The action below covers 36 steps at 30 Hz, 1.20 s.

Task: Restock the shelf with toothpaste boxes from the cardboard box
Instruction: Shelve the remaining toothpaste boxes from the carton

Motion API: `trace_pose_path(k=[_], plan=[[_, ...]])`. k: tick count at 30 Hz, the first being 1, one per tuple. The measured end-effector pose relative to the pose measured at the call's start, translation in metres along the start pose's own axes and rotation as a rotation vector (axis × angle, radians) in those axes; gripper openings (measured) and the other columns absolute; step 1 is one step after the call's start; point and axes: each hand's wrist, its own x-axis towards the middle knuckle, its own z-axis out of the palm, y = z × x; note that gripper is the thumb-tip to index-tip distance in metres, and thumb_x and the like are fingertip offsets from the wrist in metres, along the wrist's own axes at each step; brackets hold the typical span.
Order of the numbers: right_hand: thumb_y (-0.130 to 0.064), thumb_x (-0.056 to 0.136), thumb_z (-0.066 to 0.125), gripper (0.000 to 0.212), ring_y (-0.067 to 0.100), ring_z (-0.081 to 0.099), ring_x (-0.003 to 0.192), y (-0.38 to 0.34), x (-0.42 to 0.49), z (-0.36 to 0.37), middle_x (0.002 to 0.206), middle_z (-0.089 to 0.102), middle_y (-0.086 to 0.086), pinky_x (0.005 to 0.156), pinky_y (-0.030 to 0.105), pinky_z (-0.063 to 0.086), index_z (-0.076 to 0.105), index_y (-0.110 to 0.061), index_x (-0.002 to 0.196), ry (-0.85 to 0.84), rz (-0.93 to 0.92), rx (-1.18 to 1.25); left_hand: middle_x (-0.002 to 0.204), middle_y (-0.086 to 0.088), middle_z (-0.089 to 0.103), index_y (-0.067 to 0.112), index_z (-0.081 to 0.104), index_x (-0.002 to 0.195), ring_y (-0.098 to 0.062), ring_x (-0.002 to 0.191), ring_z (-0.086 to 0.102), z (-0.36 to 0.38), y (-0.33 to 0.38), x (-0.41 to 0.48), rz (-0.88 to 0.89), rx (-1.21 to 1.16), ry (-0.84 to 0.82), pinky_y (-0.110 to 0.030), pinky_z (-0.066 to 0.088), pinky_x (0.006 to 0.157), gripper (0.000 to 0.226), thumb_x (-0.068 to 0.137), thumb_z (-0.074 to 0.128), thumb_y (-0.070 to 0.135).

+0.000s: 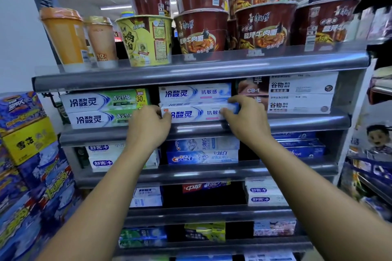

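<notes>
A white-and-blue toothpaste box (196,113) lies lengthwise on the second shelf (203,128), under another box of the same kind (194,93). My left hand (148,127) grips its left end and my right hand (244,121) grips its right end, fingers curled round the box. Two green-striped toothpaste boxes (101,110) are stacked to the left. Two white boxes (301,93) are stacked to the right. The cardboard box is out of view.
Instant noodle cups (201,32) and drink cups (65,38) crowd the top shelf. Lower shelves hold more toothpaste boxes (201,151), with dark gaps between the stacks. Stacked blue and yellow cartons (27,154) stand at the left, another rack (373,165) at the right.
</notes>
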Motion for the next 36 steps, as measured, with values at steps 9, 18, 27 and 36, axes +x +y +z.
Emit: trace_pose_path(k=[9, 18, 27, 36], plan=[[-0.034, 0.092, 0.066, 0.036, -0.013, 0.053, 0.072, 0.065, -0.074, -0.029, 0.111, 0.072, -0.008, 0.072, 0.017, 0.042, 0.069, -0.024, 0.127, 0.054, -0.171, 0.154, 0.098, 0.014, 0.064, 0.022, 0.065, 0.115, -0.013, 0.063, 0.059, 0.025, -0.010, -0.091, 0.238, -0.293, 0.350, -0.035, 0.052, 0.068, 0.021, 0.096, 0.062, 0.028], [-0.015, 0.092, 0.072, 0.019, 0.007, 0.064, 0.070, 0.276, -0.236, 0.011, 0.086, 0.068, -0.011, 0.072, 0.029, 0.048, 0.077, -0.012, 0.109, -0.409, 0.254, 0.164, 0.089, 0.029, 0.068, 0.051, 0.063, 0.109, -0.004, 0.061, 0.058, 0.187, -0.092, -0.327, -0.128, -0.264, -0.415, -0.024, 0.049, 0.063, 0.024, 0.089, 0.059, 0.037], [-0.008, 0.088, 0.068, 0.011, 0.031, 0.068, 0.075, 0.478, -0.478, 0.123, 0.078, 0.072, 0.012, 0.070, 0.043, 0.056, 0.074, 0.002, 0.085, -0.845, 0.961, 0.024, 0.078, 0.020, 0.067, 0.041, 0.066, 0.094, 0.001, 0.078, 0.063, 0.348, -0.212, -0.589, -0.715, -0.138, -1.054, -0.007, 0.048, 0.074, 0.026, 0.090, 0.070, 0.016], [-0.015, 0.089, 0.065, 0.013, 0.029, 0.066, 0.082, 0.604, -0.702, 0.248, 0.080, 0.071, 0.008, 0.058, 0.026, 0.042, 0.073, -0.009, 0.082, -0.856, 1.304, -0.047, 0.094, -0.009, 0.071, 0.009, 0.070, 0.103, -0.034, 0.093, 0.069, 0.539, -0.348, -0.789, -0.968, 0.041, -1.353, -0.035, 0.053, 0.079, 0.022, 0.089, 0.068, 0.026]])
